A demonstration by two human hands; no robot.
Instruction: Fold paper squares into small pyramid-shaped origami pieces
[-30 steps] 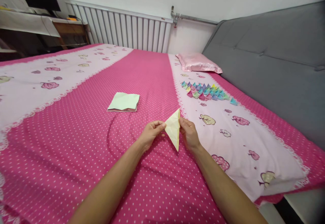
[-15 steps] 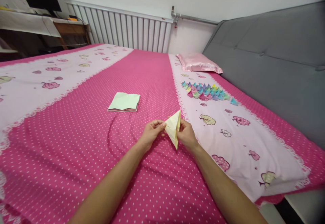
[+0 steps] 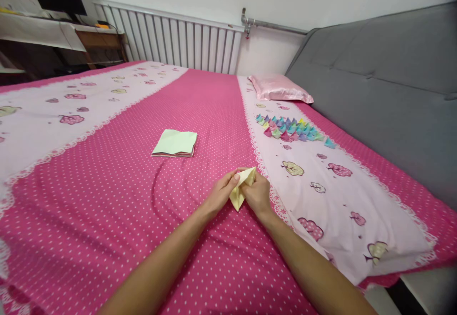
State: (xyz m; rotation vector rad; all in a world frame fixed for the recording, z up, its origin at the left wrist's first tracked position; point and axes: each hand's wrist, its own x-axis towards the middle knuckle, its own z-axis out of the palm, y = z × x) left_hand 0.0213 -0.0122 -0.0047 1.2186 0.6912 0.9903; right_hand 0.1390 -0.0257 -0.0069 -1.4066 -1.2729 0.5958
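A piece of folded pale yellow paper (image 3: 237, 199) is held between my two hands above the bed, one point of it downward and another up to the right. My left hand (image 3: 223, 192) pinches its left side, the thumb lying on top. On the other side my right hand (image 3: 258, 194) is closed on the paper, its thumb pushed in at the fold. Parts of the paper and most fingertips are hidden. Farther off to the left lies a stack of pale green square paper (image 3: 174, 142).
Several small folded paper pieces (image 3: 293, 129) in many colours stand in rows on the right. Behind them rests a pink pillow (image 3: 280, 88). A grey padded headboard (image 3: 385, 62) borders the bed (image 3: 210, 100); a white radiator (image 3: 171, 36) lines the far wall.
The yellow paper has turned and been squeezed into a narrower, opened-out shape. Both hands have come closer together and a little lower. The stack and small folded pieces stay put.
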